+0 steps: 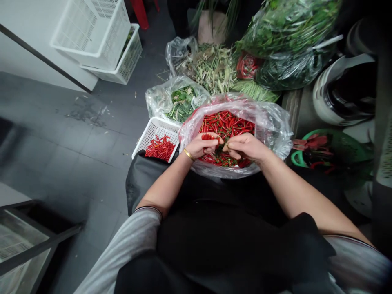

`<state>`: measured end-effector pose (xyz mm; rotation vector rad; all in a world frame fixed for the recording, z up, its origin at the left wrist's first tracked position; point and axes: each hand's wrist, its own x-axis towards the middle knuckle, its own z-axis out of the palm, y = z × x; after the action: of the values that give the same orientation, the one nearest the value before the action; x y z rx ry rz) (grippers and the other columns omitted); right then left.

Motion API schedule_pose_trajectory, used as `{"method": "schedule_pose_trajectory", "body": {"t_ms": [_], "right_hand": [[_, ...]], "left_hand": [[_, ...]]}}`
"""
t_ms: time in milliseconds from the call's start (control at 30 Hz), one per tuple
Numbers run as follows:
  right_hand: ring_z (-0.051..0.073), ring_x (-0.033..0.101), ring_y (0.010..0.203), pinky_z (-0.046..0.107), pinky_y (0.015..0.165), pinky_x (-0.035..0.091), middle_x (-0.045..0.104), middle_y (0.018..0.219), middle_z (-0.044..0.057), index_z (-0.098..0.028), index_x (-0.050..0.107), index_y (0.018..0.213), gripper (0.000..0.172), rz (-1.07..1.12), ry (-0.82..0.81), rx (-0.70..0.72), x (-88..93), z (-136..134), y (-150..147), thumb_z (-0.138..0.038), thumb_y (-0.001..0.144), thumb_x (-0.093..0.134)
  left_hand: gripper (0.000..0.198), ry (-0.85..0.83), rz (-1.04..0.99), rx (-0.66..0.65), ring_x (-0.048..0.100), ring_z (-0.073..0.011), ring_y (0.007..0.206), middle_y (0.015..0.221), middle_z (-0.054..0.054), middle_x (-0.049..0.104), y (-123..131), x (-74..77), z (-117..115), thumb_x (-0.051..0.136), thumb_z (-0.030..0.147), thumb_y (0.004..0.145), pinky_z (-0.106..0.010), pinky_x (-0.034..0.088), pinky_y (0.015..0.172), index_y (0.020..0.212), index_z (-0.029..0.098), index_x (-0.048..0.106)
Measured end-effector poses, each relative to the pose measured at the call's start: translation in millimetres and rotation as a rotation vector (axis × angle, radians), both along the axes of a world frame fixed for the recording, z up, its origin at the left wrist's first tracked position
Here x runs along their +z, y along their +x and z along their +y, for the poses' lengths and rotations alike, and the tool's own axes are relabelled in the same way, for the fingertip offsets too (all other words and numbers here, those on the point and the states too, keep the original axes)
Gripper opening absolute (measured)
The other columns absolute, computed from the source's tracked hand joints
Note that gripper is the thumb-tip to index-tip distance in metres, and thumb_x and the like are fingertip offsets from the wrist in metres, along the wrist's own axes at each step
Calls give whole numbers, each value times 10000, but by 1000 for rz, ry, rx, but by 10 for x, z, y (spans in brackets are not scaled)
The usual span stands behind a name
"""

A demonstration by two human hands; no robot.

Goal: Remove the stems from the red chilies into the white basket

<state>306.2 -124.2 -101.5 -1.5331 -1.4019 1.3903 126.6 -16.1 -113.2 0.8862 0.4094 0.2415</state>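
Note:
A clear plastic bag point(275, 126) full of small red chillies point(228, 122) rests against my lap. Both hands meet over its near side. My left hand point(202, 145), with a gold bangle at the wrist, is closed around a few red chillies. My right hand point(245, 146) is pinched shut on the green stem end of a chilli, its fingertips touching those of the left. A white slotted basket point(153, 131) just left of the bag holds a small heap of red chillies point(161, 148).
Bags of green herbs point(180, 102), cut stalks point(214, 67) and leafy greens point(288, 28) crowd the floor behind. Two stacked white crates point(101, 36) stand at the far left. A green basket point(330, 151) and a helmet point(343, 90) lie to the right. A metal frame point(33, 241) stands near left.

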Motion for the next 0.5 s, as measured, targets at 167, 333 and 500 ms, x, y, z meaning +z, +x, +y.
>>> {"method": "schedule_pose_trajectory", "body": {"t_ms": [167,333,500], "right_hand": [[239,652,828,307,668,458,693,931,145,-151,697,939,305,-1075,-107,325,-306,30,-122,-361,911,478],[259,661,875,310,697,474,674,1010,198,-95,639,1014,261,-1133,-100,387,-364,109,-201,-271,885,495],[167,620,548,265,542,477,668,662,51,-171,577,820,269,-335,-114,-6,-127,95,39,-438,846,555]], "left_hand": [[298,-158,-71,140,369,-35,430,648,-9,553,-32,15,145,678,338,647,-171,122,377,671,152,446],[301,-127,36,119,302,-25,369,501,83,400,-28,32,99,720,275,634,-171,119,381,751,163,466],[419,144,286,71,283,6,381,473,98,389,77,49,-28,846,300,535,-185,126,408,648,137,477]]}}
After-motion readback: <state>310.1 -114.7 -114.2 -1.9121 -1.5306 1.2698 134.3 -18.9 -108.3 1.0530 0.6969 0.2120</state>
